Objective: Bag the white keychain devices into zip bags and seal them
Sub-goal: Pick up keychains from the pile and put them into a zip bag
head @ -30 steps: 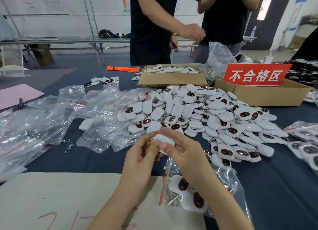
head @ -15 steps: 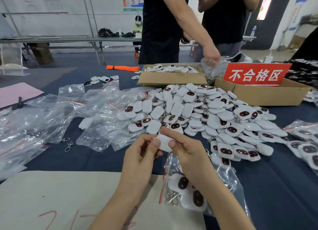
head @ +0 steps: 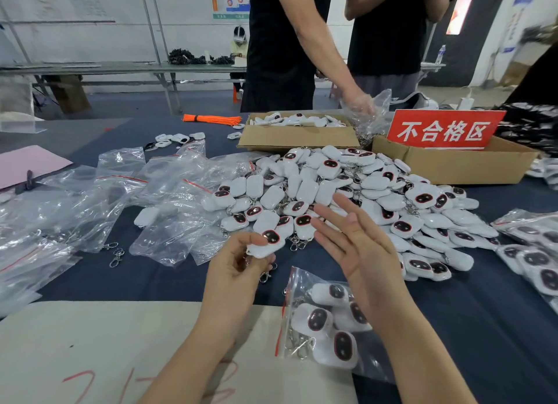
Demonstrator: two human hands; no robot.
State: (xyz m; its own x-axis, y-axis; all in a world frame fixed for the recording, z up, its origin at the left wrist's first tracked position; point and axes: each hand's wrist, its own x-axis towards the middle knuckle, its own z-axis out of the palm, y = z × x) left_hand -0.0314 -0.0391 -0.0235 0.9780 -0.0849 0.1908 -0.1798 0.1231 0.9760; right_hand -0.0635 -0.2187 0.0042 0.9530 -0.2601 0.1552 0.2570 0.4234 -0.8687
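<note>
1. The left hand [head: 234, 270], in the lower centre of the frame, pinches one white keychain device [head: 267, 243]. The fingers are curled on its lower edge, and its metal clasp [head: 265, 277] hangs below.
2. The right hand [head: 360, 252] is just to the right of it and holds nothing. Its fingers are straight and a little apart.
3. Partly under the right forearm lies a zip bag [head: 280, 319] with a red strip and several devices inside. I cannot tell if it is sealed.
4. Behind both hands a big pile of devices [head: 377, 192] fills the centre, and the right fingertips cover a part of it.
5. On the left lie many empty bags [head: 90, 198], with loose clasps [head: 116, 254] near them.
6. In the upper centre a cardboard box [head: 299, 139] holds more devices. To its right stands a second box [head: 453, 168] with a red sign [head: 444, 130].
7. Filled bags [head: 531, 252] lie at the right edge.
8. A beige sheet [head: 90, 343] covers the lower left.
9. Two persons in black stand at the top, and one reaches a hand into a clear bag [head: 377, 107].
</note>
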